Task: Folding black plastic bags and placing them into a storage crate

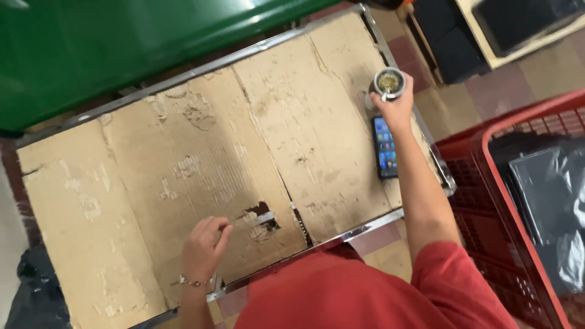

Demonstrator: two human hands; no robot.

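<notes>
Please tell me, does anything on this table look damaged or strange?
Yes. The cardboard sheet covering the table is worn: its top layer is peeled in patches, and a torn hole near the left hand shows what is underneath. The right hand grips a small metal cup.

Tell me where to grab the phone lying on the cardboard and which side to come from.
Probably pinch the phone across its two long edges, coming straight down from above. It lies flat, screen up, on the cardboard, so only the thin sides offer a grip. Its upper end sits under the right hand holding a small metal cup, so take the lower half.
</notes>
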